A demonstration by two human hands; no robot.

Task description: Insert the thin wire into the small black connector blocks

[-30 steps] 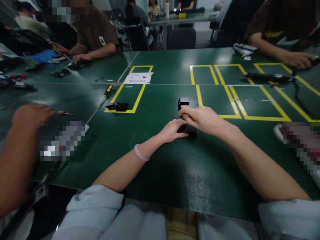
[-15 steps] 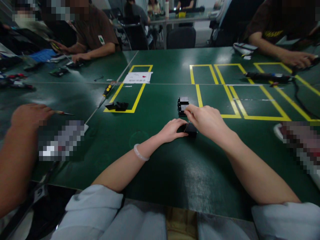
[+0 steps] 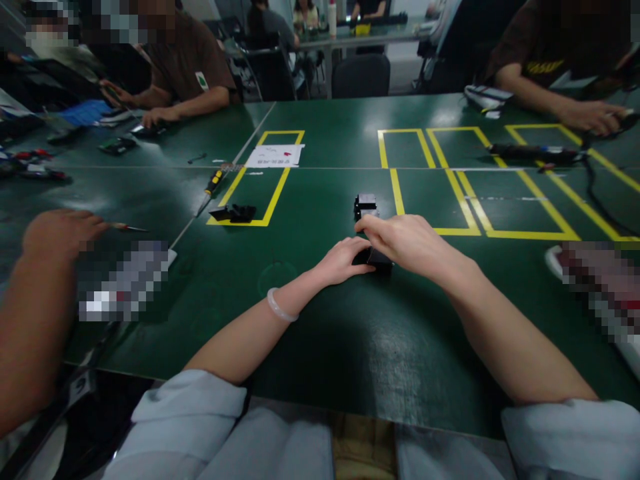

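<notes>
My left hand (image 3: 345, 260) is closed on the left side of a small black block (image 3: 384, 262), its thumb in front and fingers behind, pressing it to the table. Above the block, my right hand (image 3: 400, 240) is closed in a pinch on a thin metal rod (image 3: 370, 253); the fingers hide most of it, and its exact kind is unclear. Just behind my right fingers stand black parts with silvery faces (image 3: 367, 200), partly covered by the hand.
On my left, another person's hand (image 3: 65, 230) holds a slim pointed tool. A screwdriver (image 3: 215, 180), black parts (image 3: 235, 213) and a white paper (image 3: 275, 155) lie on the green table. Yellow tape (image 3: 397, 193) marks rectangles. Two people work across the table; a corded tool (image 3: 535, 153) lies right.
My right hand has turned, and its fingertips have swung left, covering more of the silvery-faced parts. My left hand stays in place on the black block.
</notes>
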